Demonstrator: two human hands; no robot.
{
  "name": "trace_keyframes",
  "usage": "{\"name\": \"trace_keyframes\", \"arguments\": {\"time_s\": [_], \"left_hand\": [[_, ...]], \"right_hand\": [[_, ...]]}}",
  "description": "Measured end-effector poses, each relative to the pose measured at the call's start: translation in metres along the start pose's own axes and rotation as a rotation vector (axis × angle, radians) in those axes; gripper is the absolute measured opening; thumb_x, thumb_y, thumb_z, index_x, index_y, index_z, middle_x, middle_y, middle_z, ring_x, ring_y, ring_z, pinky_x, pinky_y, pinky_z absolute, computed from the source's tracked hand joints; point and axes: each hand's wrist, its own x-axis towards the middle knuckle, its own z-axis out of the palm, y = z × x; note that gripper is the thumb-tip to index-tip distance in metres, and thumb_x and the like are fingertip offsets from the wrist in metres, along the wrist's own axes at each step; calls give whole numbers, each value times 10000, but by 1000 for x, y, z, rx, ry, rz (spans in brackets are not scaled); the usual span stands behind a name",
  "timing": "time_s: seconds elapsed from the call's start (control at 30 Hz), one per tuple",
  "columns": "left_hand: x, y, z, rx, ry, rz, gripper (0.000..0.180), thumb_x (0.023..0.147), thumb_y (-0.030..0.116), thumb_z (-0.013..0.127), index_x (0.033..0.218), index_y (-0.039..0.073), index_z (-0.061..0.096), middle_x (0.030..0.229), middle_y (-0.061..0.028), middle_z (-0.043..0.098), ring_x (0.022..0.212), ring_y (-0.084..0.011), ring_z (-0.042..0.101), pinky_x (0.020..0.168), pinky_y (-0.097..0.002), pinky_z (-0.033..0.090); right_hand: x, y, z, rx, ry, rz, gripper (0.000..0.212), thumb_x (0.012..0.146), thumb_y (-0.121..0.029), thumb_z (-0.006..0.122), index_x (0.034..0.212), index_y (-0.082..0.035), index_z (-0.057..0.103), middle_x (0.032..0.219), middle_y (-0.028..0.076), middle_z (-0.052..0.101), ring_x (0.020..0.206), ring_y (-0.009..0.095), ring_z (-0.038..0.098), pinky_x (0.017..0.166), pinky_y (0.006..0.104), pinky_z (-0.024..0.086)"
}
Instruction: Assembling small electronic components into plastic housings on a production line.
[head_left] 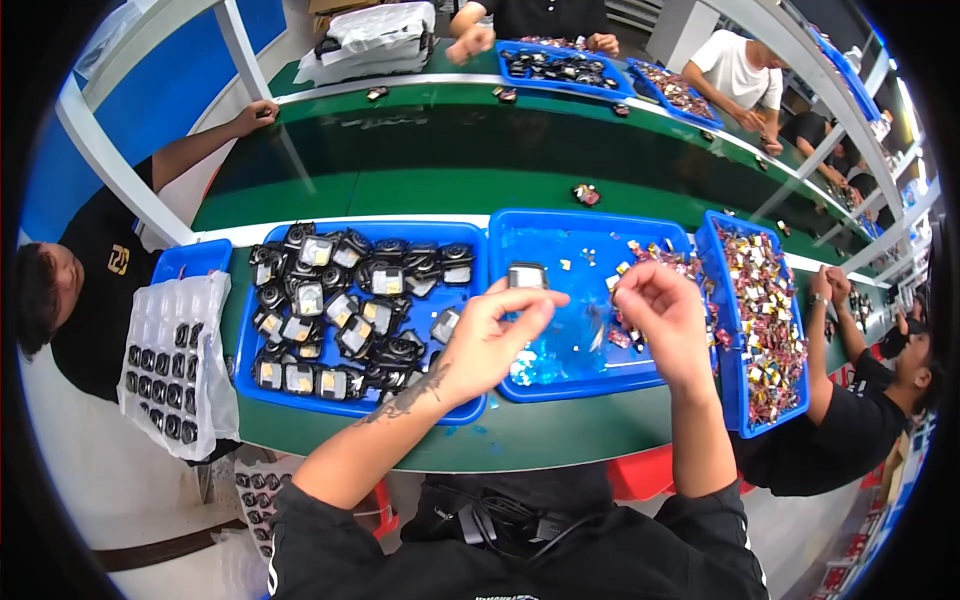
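Above the middle blue tray (585, 385), my left hand (495, 335) is closed round a small black housing with a pale grey face (527, 275), which shows past its fingers. My right hand (660, 310) hovers over the right part of that tray, thumb and fingertips pinched together; whatever they hold is too small to make out. Small wired parts (655, 258) lie in the tray behind and beside this hand, along with scattered pale scraps. To the left, a blue tray (245, 345) holds many similar black housings (355, 335), some with grey faces up.
A blue tray of small wired parts (765, 320) stands at the right. White moulded trays with black pieces (165, 365) are at the far left. Beyond runs a green conveyor (420, 190) carrying a loose part (586, 194). Several people work around it, and white frame posts rise at both sides.
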Motion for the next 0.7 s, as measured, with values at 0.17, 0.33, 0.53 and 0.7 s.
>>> {"name": "trace_keyframes", "arguments": {"time_s": [0.17, 0.33, 0.53, 0.7], "left_hand": [[-11, 11, 7, 148, -9, 57, 263, 804, 220, 778, 1018, 74, 737, 1086, -87, 608, 967, -194, 616, 831, -317, 498], [-13, 8, 3, 300, -26, 88, 208, 769, 134, 802, 941, 36, 738, 1035, -80, 610, 904, -146, 587, 765, -269, 487], [-16, -3, 9, 148, 62, 114, 152, 777, 113, 770, 876, 15, 709, 921, -114, 630, 807, -209, 661, 777, -318, 546], [-14, -11, 9, 106, 42, 85, 155, 789, 69, 750, 897, -33, 704, 954, -108, 619, 791, -145, 644, 695, -253, 541]], "right_hand": [[-22, 8, 35, 209, -97, 70, 62, 914, -29, 615, 958, -16, 573, 872, 24, 623, 762, 54, 573, 649, 204, 483], [-26, 14, 46, 177, -88, 39, 55, 925, -15, 597, 963, -4, 559, 881, 14, 589, 794, 52, 560, 672, 198, 487], [-24, 15, 50, 167, -62, 17, 52, 920, -12, 603, 958, -5, 568, 924, 35, 579, 837, 74, 574, 690, 211, 495], [-22, 12, 57, -530, 128, -409, 148, 787, 46, 690, 889, -23, 608, 875, 98, 571, 793, 194, 616, 663, 265, 505]]}}
